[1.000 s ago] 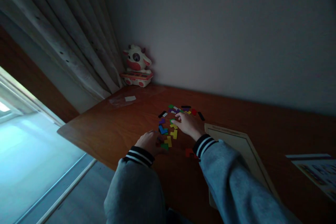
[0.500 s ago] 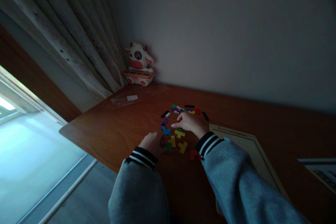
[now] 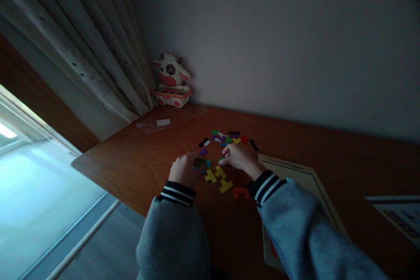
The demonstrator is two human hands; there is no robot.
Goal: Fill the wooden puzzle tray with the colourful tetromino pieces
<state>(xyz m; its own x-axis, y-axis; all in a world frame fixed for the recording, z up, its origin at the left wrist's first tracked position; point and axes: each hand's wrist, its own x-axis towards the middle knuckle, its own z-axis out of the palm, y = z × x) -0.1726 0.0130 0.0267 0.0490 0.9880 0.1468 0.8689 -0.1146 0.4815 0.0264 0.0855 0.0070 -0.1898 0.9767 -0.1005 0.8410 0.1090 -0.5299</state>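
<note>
We're curling our left hand (image 3: pixel 186 169) over some blue and green pieces (image 3: pixel 208 164), while our right hand (image 3: pixel 239 157) is hovering with its thumb by a partly hidden green piece (image 3: pixel 222 159), so right's nearer. Can't tell if we're gripping anything, or that piece's long axis. Yellow pieces (image 3: pixel 226 186) are lying closer to us, a board (image 3: pixel 298 173) is edging our right side, tabletop (image 3: pixel 138 157) is stretching left.
</note>
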